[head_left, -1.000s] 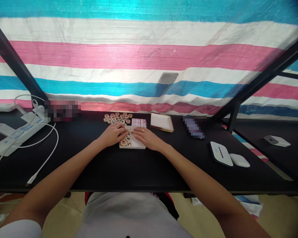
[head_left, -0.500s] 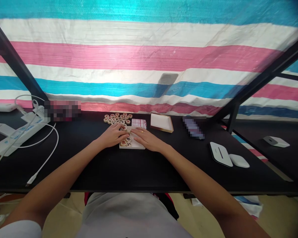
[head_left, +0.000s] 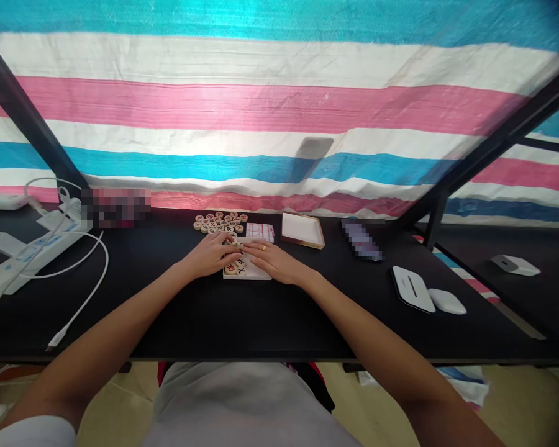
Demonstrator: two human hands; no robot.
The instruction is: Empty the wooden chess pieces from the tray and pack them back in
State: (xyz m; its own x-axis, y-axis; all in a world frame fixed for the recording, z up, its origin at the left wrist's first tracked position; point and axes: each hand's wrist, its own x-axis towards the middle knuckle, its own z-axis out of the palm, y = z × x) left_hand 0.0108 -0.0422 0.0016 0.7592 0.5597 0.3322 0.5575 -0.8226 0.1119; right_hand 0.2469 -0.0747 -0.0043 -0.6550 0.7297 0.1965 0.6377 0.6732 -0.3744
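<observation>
A small white box (head_left: 256, 274) lies on the black table (head_left: 214, 316) and holds a few round wooden chess pieces (head_left: 235, 266) with red and black characters. My left hand (head_left: 212, 253) rests at the box's left edge, fingers curled over the pieces inside. My right hand (head_left: 274, 261), a ring on one finger, lies flat over the box's right half with fingers stretched toward the left hand. Behind the box sits a loose pile of chess pieces (head_left: 218, 222) and a folded red-lined paper board (head_left: 261, 231).
The box lid (head_left: 302, 229) lies to the right of the pile. White power strips (head_left: 32, 248) with cables (head_left: 81, 298) occupy the left. Two white devices (head_left: 412, 288) sit at the right, another white device (head_left: 515, 265) on the neighbouring table. A striped tarp (head_left: 279, 105) hangs behind.
Both hands stay over the box; the fingers have shifted only slightly among the pieces. Nothing else has moved.
</observation>
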